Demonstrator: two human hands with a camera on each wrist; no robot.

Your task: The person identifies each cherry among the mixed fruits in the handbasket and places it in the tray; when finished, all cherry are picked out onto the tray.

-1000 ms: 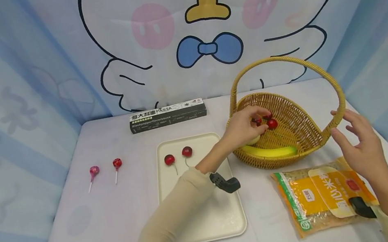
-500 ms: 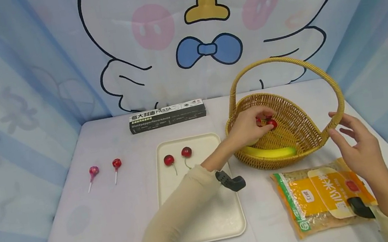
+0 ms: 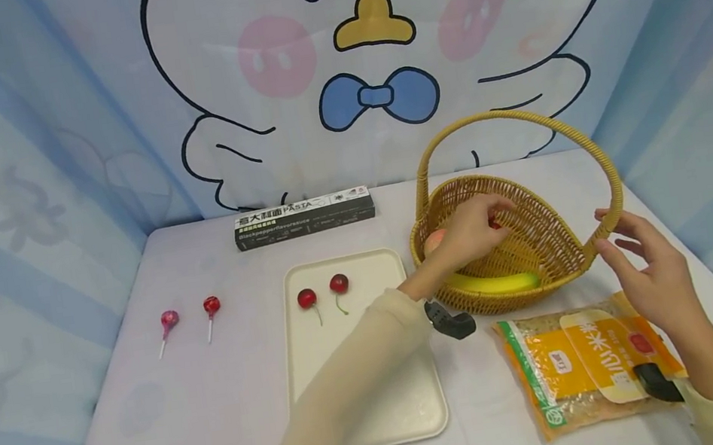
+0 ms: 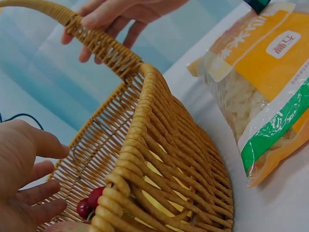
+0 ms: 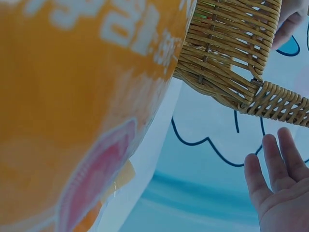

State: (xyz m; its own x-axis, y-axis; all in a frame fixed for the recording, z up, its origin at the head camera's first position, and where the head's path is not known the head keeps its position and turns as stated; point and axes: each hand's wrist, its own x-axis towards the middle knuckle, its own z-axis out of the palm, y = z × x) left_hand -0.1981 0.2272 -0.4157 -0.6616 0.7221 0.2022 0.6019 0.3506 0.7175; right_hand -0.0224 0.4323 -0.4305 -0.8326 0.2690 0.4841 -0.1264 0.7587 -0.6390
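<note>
A woven basket (image 3: 538,227) with a tall hoop handle (image 3: 505,114) stands at the table's right. My left hand (image 3: 470,233) reaches inside it. In the left wrist view its fingers (image 4: 46,208) are spread and relaxed, and a pair of red cherries (image 4: 89,204) lies on the basket floor just past the fingertips, with the thumb apart above. In the head view the cherries (image 3: 496,222) barely show beyond the fingers. My right hand (image 3: 640,270) is beside the basket, its straight fingers (image 4: 104,14) touching the handle's right foot (image 5: 275,101). A banana (image 3: 495,283) and a pinkish fruit (image 3: 436,239) lie in the basket.
A cream tray (image 3: 382,401) left of the basket holds two cherries (image 3: 321,292). Two lollipops (image 3: 188,314) lie at the far left. A black pasta box (image 3: 303,217) sits at the back. An orange rice bag (image 3: 589,365) lies in front of the basket.
My left hand has gone a little deeper into the basket and now covers most of the cherries. My right hand's fingers have closed in on the handle.
</note>
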